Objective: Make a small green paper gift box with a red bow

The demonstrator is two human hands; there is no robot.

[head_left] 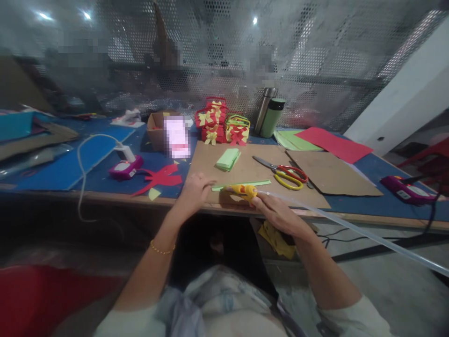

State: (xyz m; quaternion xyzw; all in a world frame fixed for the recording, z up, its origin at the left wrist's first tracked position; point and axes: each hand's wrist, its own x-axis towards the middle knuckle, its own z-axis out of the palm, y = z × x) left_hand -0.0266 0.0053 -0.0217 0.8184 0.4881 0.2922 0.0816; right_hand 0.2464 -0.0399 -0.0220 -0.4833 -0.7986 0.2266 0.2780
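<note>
My right hand (277, 210) is closed round a yellow hot glue gun (247, 190), its nozzle pointing left over a narrow green paper strip (254, 183). A long translucent glue stick (351, 228) runs out of the gun's back toward the right. At the strip's left end, my left hand (197, 191) pinches it against the cardboard sheet (206, 164). Behind the strip lies a folded light green paper piece (228, 159). Scissors (280, 172) with red and yellow handles rest to its right, blades partly spread.
Red and yellow paper baskets with bows (212, 121) stand at the back beside a green bottle (273, 118). A lit phone (177, 136) leans on a cardboard box (155, 133). Red paper (335, 144) lies at right. Purple power sockets (126, 168) with cables sit on both sides.
</note>
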